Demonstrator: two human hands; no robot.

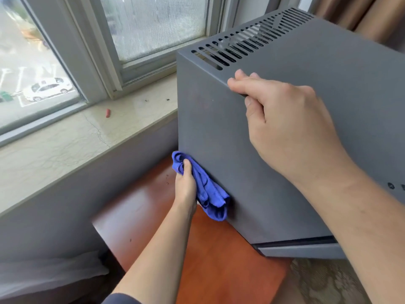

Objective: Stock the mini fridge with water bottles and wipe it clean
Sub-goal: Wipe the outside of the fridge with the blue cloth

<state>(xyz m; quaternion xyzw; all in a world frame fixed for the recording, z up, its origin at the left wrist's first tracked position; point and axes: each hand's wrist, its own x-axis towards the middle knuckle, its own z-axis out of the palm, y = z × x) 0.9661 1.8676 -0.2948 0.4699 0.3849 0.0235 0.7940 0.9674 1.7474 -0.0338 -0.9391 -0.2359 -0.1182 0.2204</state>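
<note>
A dark grey mini fridge [219, 132] stands on a reddish wooden table, with vent slots along the back of its top. My left hand [185, 185] grips a crumpled blue cloth [206, 189] and holds it against the lower part of the fridge's left side wall. My right hand [285, 119] rests over the top left edge of the fridge, its fingers curled over the edge and the thumb on the side wall. The fridge door faces away from view. No water bottles are in sight.
The wooden table [219, 264] extends in front of and left of the fridge. A pale stone windowsill [65, 145] runs along the left under a window [153, 25]; a small red object [108, 113] lies on it. Patterned carpet [324, 281] shows at bottom right.
</note>
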